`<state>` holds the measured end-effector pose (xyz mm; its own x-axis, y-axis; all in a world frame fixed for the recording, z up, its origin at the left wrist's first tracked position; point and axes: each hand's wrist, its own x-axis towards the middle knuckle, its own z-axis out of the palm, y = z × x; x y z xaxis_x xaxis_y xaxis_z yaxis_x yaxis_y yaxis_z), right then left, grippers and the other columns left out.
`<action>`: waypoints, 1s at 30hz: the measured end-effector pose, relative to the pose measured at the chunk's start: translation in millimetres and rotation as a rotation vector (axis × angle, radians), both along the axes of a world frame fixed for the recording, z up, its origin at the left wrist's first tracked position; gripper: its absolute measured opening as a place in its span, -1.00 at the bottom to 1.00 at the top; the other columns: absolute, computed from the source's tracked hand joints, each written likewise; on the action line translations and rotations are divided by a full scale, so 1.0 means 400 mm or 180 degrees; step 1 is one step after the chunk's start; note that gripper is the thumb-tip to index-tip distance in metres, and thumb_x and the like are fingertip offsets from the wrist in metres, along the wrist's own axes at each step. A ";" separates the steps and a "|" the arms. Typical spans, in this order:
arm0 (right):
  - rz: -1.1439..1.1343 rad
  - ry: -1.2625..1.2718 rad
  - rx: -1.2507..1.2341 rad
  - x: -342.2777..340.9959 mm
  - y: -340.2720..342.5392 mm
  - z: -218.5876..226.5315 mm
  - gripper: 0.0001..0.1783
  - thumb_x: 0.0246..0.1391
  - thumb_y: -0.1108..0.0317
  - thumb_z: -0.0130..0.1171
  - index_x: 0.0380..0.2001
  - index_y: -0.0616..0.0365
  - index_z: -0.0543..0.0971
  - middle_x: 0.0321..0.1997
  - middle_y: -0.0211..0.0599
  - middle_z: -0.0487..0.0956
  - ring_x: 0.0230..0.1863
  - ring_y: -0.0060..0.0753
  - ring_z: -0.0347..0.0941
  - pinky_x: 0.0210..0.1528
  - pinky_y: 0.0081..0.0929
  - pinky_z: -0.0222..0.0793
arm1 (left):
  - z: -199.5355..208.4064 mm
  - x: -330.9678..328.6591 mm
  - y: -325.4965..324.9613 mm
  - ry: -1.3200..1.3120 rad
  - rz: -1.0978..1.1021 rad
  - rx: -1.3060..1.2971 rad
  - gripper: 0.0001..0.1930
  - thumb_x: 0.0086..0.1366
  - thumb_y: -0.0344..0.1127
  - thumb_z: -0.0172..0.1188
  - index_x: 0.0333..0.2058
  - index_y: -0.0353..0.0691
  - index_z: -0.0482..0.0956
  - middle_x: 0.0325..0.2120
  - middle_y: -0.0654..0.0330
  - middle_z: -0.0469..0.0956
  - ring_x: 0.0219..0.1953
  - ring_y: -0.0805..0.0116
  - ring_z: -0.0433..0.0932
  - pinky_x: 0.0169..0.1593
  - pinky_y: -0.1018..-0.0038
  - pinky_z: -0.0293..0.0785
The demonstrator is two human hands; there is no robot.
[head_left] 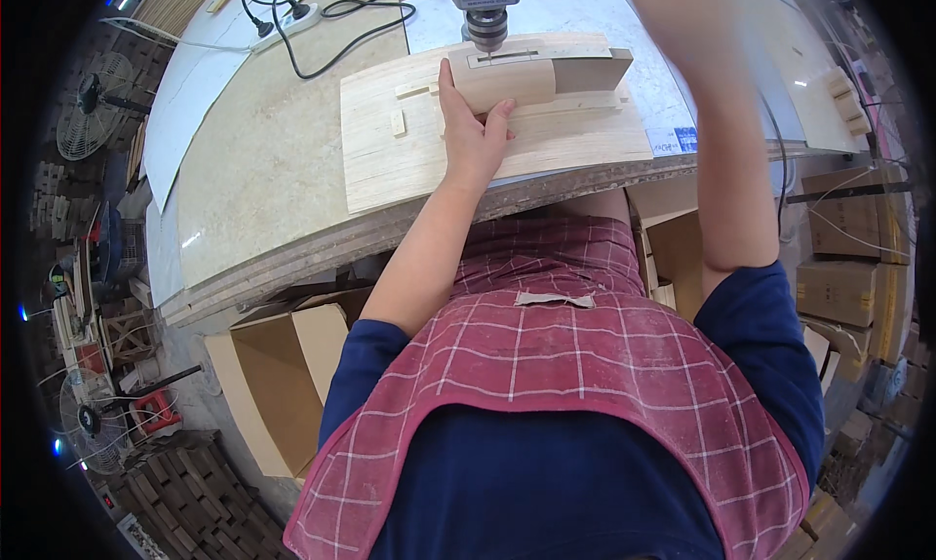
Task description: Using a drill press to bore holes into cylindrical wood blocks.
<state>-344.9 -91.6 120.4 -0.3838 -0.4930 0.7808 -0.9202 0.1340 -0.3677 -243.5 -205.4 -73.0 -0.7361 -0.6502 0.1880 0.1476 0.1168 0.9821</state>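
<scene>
My left hand (474, 136) is closed around the near side of a pale wooden block (531, 82), thumb and fingers pressed on it. A narrow slot shows along the block's top, and its right end looks darker. The block rests on a flat light wooden board (390, 175) with thin strips on it. Right above the slot hangs a drill press chuck (486, 29); its bit comes down at the slot's left part. My right forearm (731, 160) reaches up past the block's right side toward the top edge, blurred there, and the hand itself lies out of the picture.
A power strip (288, 26) with plugs and black cables lies at the table's back left. Open cardboard boxes (268, 394) stand below the table's near edge, and more cartons (843, 219) are stacked at right. Fans (93, 102) stand on the left.
</scene>
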 end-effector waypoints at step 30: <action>0.0269 0.0405 -0.0884 -0.028 0.008 -0.311 -0.97 -0.07 0.51 0.08 -0.48 0.21 0.45 -0.54 -0.30 0.38 -0.61 -0.49 0.26 -0.59 -0.62 0.17 | 0.005 -0.019 0.010 -0.0078 -0.0039 -0.0028 -0.15 0.06 -0.53 0.10 0.19 -0.16 -0.32 -0.03 -0.10 0.19 -0.35 0.34 0.47 -0.45 0.56 0.50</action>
<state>-356.2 -88.4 -3.8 -0.2411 -0.2803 0.9291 -0.9648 -0.0344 -0.2607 -251.1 -201.5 -71.1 -0.7485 -0.6395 0.1755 0.1250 0.1238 0.9844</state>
